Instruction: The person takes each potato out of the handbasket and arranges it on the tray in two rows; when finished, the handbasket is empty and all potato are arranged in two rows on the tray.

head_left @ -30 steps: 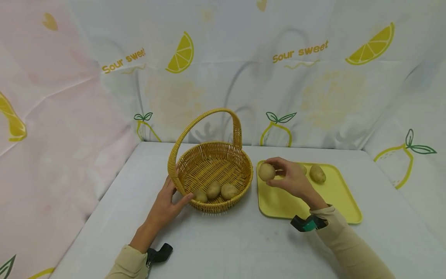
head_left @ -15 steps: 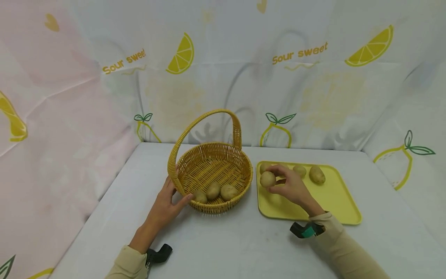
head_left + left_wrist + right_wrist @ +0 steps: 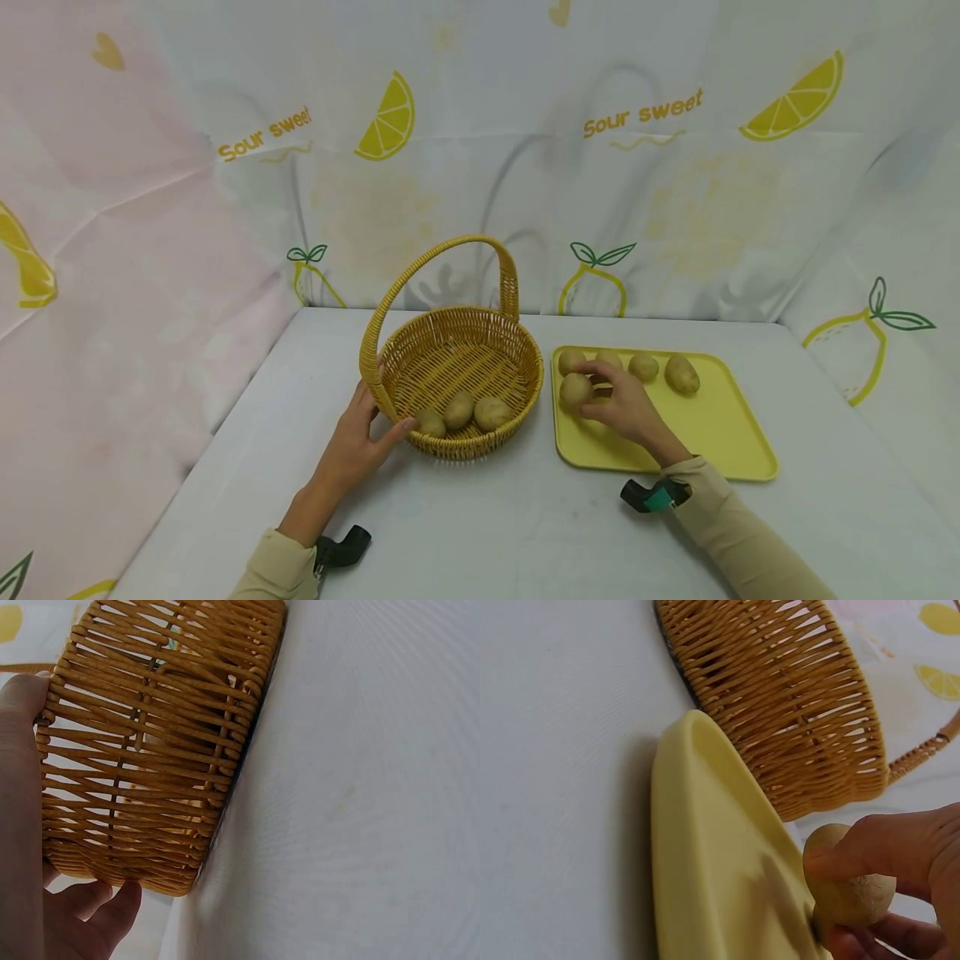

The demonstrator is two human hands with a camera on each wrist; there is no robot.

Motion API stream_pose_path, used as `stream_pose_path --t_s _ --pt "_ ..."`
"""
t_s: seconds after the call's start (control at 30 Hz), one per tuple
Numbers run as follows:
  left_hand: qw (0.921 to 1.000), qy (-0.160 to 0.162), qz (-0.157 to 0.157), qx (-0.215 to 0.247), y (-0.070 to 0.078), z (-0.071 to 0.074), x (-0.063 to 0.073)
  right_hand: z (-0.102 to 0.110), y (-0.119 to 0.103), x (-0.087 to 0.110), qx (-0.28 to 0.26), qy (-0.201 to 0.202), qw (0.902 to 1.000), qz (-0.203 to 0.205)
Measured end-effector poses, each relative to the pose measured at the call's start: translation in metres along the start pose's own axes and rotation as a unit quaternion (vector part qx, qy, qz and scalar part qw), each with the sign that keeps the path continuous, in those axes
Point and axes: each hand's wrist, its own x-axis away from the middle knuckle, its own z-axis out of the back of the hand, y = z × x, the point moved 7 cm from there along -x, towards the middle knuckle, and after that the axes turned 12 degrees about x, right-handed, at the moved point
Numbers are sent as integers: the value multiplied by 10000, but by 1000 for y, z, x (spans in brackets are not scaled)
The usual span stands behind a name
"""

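Observation:
My left hand (image 3: 357,443) grips the wicker basket (image 3: 471,451) at its left side. Its thumb lies at the front rim and its fingers reach round the side; the left wrist view shows fingertips against the woven wall (image 3: 150,780). Three potatoes rest along the basket's near side, one of them a round potato (image 3: 458,410). Over the left part of the yellow tray (image 3: 675,450), my right hand (image 3: 626,408) pinches a potato (image 3: 576,390) between thumb and fingers. The right wrist view shows this held potato (image 3: 851,896) low, close to the tray surface.
Along the tray's far edge lie several potatoes, the rightmost an oblong potato (image 3: 682,375). The basket's tall arched handle (image 3: 420,267) rises over it. Tray and basket stand side by side on a white tabletop (image 3: 480,533), with a lemon-print cloth (image 3: 480,150) behind.
My right hand has lowered the potato toward the tray and drawn slightly nearer, uncovering the potatoes along the far edge. The left hand and basket hold still.

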Motion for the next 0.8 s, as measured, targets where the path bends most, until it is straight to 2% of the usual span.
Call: stream_pose_path --t_s 0.23,0.57,0.8 --pt "10000 2 -4 16 0 0 0 -5 2 0 5 39 10000 21" --pt "10000 -6 -17 29 0 0 -1 -8 4 2 40 -119 9999 -69" --pt "9995 55 -137 -262 1 0 0 -8 4 1 255 -266 9991 -202"
